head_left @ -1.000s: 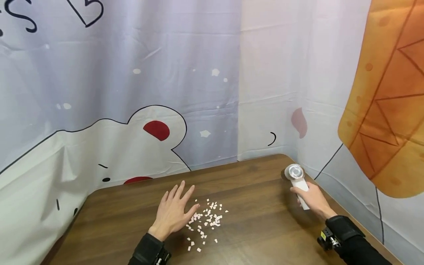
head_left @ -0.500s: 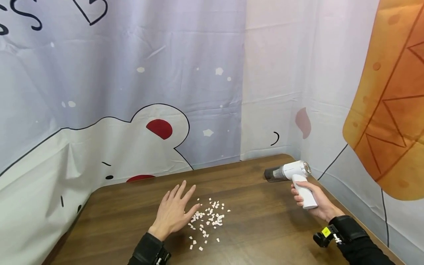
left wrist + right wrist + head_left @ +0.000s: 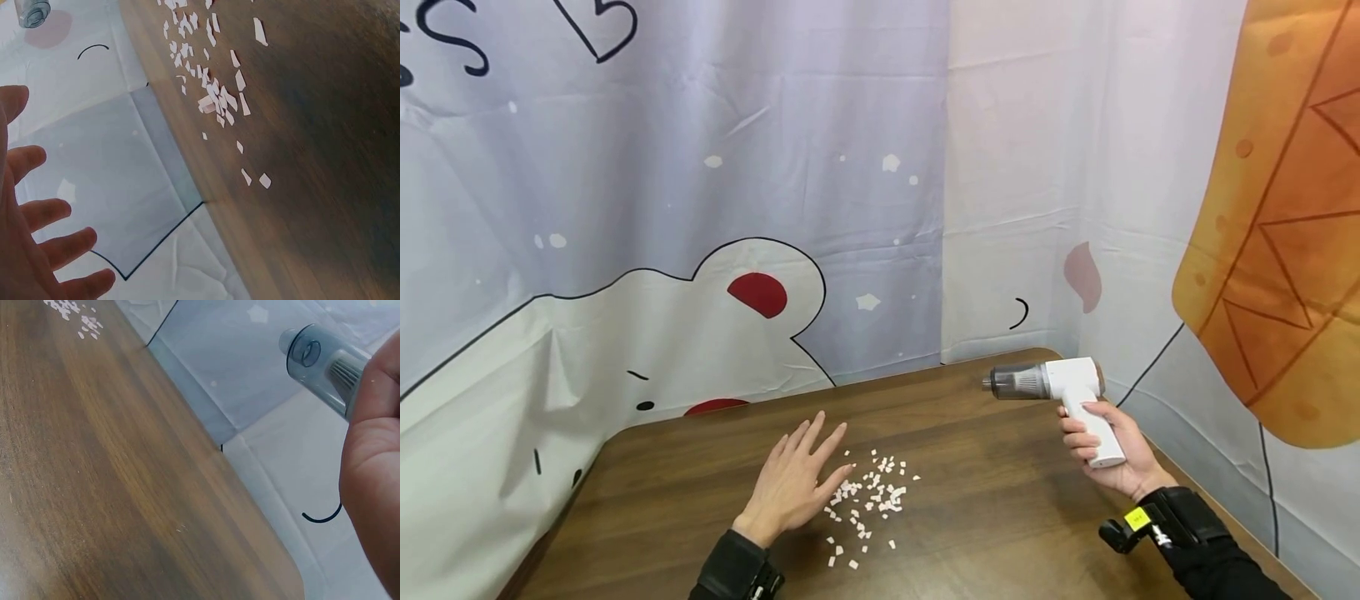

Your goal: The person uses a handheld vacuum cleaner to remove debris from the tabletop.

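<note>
My right hand (image 3: 1112, 442) grips the white handle of a handheld vacuum cleaner (image 3: 1075, 382) above the table's right side. Its clear, smoky nozzle end points left, and the filter shows through the same clear cup (image 3: 328, 365) in the right wrist view. My left hand (image 3: 793, 483) is spread with fingers extended and holds nothing. Just right of it, many small white paper scraps (image 3: 891, 500) lie scattered on the brown wooden table (image 3: 985, 517). In the left wrist view the scraps (image 3: 215, 97) lie beyond the fingers of my left hand (image 3: 37, 219).
A printed curtain (image 3: 880, 208) hangs close behind the table's far edge and along its right side. Dark cords (image 3: 1266, 483) run down the curtain at the right. Each wrist wears a black strap with a small camera.
The vacuum cleaner has turned in my right hand from facing away to pointing left, and its nozzle has come up slightly. My left hand and the scraps stay nearly in place.
</note>
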Demonstrator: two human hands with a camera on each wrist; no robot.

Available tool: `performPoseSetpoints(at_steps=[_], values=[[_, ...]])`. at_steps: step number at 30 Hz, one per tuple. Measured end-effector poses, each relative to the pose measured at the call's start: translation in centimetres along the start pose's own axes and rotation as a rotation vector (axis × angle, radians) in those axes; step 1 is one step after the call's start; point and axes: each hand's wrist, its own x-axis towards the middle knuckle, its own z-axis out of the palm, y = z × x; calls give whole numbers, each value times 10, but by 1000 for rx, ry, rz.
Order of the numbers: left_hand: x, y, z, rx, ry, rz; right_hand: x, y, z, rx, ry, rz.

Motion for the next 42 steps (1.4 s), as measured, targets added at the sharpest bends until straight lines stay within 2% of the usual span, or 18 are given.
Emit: performPoseSetpoints(at_steps=[7, 16, 27, 35, 42], values=[[-1, 0, 1, 34, -10, -12, -4, 1, 0, 25, 24, -7], [-3, -1, 3, 38, -8, -8, -5, 5, 0, -3, -78, -57], [1, -2, 4, 22, 3, -1, -10, 8, 1, 9, -34, -28], [-4, -6, 4, 29, 2, -18, -8, 9, -1, -24, -4, -9], [-11, -10, 3, 12, -21, -55, 3, 18, -2, -72, 38, 40]])
